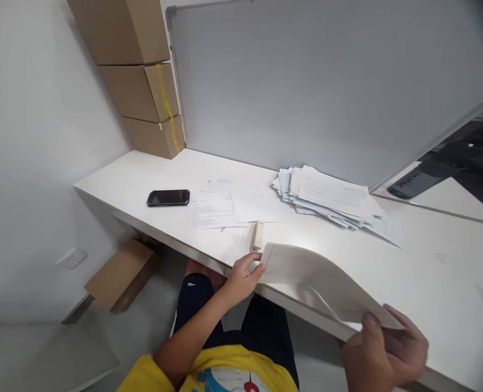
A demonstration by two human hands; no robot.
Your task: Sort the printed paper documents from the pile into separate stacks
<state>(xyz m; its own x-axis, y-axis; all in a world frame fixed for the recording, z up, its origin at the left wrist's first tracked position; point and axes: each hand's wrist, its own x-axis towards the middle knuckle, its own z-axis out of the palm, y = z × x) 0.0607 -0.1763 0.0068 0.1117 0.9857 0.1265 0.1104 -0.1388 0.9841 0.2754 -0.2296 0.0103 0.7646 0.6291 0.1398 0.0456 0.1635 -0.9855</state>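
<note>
Between my two hands a sheet of paper (pixel 306 272) is held up over the desk's front edge, bowed along its length. My left hand (pixel 245 277) pinches its left end between thumb and fingers. At the other end, my right hand (pixel 384 348) grips the lower right corner, thumb on the near face. Just beyond my left hand a small cream stapler (pixel 258 236) lies on the desk. Printed sheets (pixel 212 209) lie flat behind it to the left. A loose pile of papers (pixel 331 193) rests farther back on the right.
A black phone (pixel 168 197) lies on the left of the white desk (pixel 441 283). Stacked cardboard boxes (pixel 151 92) stand in the back left corner. A whiteboard (pixel 306 81) leans along the back. Another cardboard box (pixel 122 272) sits on the floor at left, near a wall socket (pixel 72 258).
</note>
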